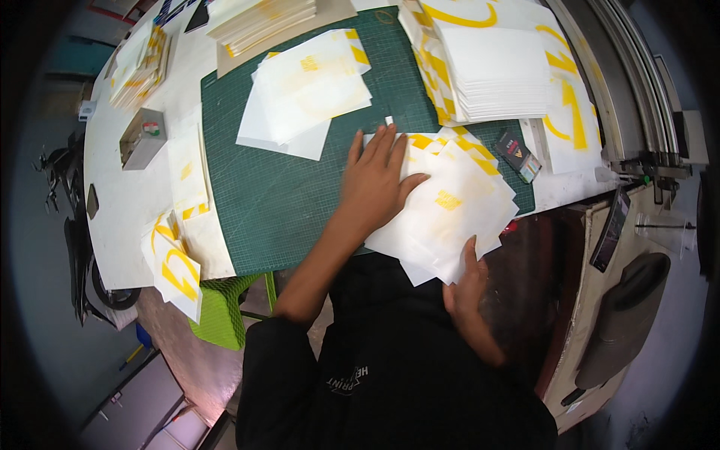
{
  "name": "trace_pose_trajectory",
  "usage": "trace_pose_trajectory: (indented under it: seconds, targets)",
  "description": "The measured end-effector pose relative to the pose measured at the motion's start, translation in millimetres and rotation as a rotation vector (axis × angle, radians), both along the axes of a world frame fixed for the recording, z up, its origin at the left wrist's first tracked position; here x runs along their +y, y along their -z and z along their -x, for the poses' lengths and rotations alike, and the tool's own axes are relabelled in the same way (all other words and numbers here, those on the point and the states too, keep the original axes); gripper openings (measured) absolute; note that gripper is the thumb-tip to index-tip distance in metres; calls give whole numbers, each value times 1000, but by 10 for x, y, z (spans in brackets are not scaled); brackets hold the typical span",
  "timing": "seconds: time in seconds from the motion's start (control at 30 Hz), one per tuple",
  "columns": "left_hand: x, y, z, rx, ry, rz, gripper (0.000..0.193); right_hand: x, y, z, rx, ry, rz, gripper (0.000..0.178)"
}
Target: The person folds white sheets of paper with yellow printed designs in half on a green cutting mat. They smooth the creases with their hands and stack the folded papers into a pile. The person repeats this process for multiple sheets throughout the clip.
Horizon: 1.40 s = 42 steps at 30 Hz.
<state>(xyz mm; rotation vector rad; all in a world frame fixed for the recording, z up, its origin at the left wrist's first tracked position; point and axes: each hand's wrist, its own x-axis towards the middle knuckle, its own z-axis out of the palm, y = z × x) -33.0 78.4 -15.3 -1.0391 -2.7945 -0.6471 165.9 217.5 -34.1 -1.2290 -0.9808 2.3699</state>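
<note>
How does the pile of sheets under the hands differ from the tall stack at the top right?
The pile under the hands is loose and fanned out; the tall stack is neat and square. The left hand presses the pile and the right hand grips its near edge; nothing touches the stack. Both are white sheets with yellow print.

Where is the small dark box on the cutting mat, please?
In the head view, the small dark box lies at the green cutting mat's right edge, between two paper stacks.
</note>
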Motion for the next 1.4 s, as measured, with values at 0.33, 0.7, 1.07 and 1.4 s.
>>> trace_pose_trajectory:
  seconds: [0.33,0.7,1.07,1.4]
  targets:
    - [-137,-476,-359,-158,-128,7,62,-116,-47,77,-23,-28,83,51]
    - [-288,-484,-447,-669,-311,-129,53,303,-37,-143,-112,-462,-340,37]
    - [-496,-447,-517,-564,-39,-973,58,592,-476,573,624,-606,-1092,25]
    - [-786,-498,-443,-371,-93,-1097,62,382,-756,1324,620,-726,-1136,60]
